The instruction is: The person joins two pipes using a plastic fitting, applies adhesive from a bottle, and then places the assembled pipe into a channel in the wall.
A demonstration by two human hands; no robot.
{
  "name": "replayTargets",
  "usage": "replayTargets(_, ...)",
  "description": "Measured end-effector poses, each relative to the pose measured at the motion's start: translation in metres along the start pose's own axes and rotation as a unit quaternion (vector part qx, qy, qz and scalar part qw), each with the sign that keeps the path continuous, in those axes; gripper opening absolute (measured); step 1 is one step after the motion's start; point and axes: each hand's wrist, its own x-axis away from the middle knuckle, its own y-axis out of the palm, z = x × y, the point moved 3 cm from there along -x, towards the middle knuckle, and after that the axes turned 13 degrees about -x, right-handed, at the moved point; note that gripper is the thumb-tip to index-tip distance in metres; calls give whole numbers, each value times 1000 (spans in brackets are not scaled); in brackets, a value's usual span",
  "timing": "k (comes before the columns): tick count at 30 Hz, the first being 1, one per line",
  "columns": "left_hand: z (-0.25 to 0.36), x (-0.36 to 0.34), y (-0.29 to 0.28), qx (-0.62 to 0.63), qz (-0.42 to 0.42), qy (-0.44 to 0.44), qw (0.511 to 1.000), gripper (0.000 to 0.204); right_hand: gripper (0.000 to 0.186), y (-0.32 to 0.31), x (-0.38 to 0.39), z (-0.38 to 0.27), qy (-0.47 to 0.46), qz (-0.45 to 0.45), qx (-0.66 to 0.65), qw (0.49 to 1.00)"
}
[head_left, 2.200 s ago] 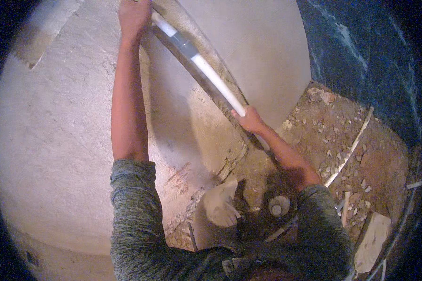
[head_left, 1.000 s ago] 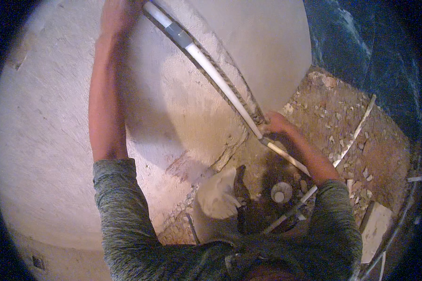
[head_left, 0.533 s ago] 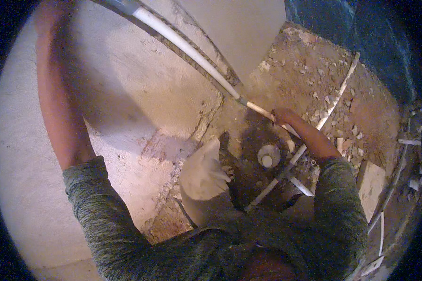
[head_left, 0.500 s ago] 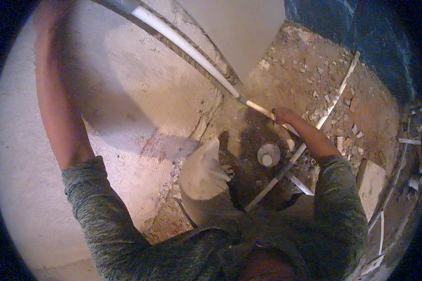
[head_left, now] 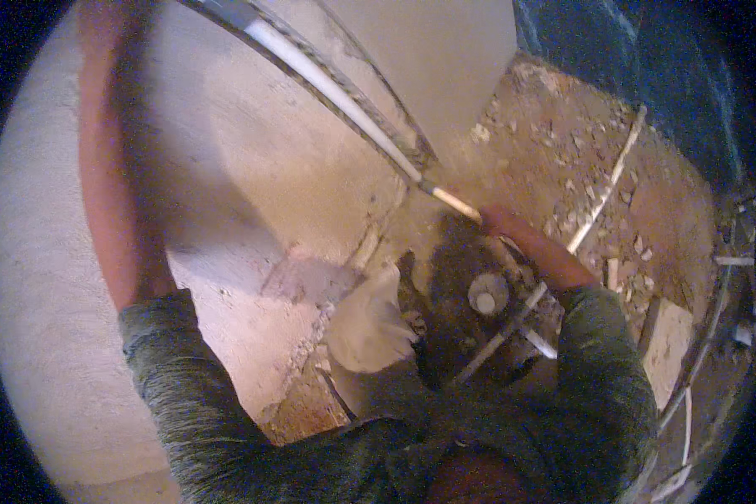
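My right hand (head_left: 497, 222) is closed around the cream lower section (head_left: 455, 203) of a plastic pipe, just below a grey joint. Above that joint, the white pipe (head_left: 307, 69) runs up along a groove cut in the plastered wall, toward a grey fitting (head_left: 227, 12). Stretched up to the top left, my left hand (head_left: 113, 18) is blurred and cut off by the frame edge. Its fingers cannot be made out, nor whether it touches the wall (head_left: 42, 252). Below the pipe, a round pale pipe opening (head_left: 488, 294) shows in dark soil.
A pale dusty cloth-like shape (head_left: 365, 332) is near my body. Thin pipes (head_left: 500, 336) cross over the dug soil. Another long pipe (head_left: 609, 181) lies on rubble at the right, with a flat board (head_left: 668, 349) nearer me. Dark blue sheeting (head_left: 638, 67) borders the far right.
My right hand and the lower end of the pipe have shifted slightly left, toward the wall. The whole view has also moved a little. My left arm stays raised.
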Motion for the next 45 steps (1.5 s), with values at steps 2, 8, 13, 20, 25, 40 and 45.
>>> replayTargets(2, -23, -31, -33, 11, -70, 8, 997, 30, 32, 11, -13, -27, -25, -15, -5, 1000)
replayTargets(8, 30, -15, -18, -490, -15, 68, 869, 27, 30, -3, -6, -21, 13, -30, 26, 999)
replayTargets(13, 18, -16, -27, -427, 50, 124, 894, 29, 28, 1, -10, -25, 19, -45, 42, 998)
replayTargets(20, 32, -16, -24, -432, 42, 135, 891, 29, 25, 6, -9, -25, 13, -41, 47, 998)
replayTargets(25, 44, -11, -17, -536, 60, 156, 827, 26, 31, 10, -8, -22, 58, 20, 41, 997)
replayTargets(40, 40, -16, -19, -576, 29, 171, 799, 21, 39, 19, 19, -28, -30, 59, -174, 983)
replayTargets(45, 39, -25, -17, -545, 21, 112, 830, 16, 38, 22, 18, -2, 44, 66, -154, 985)
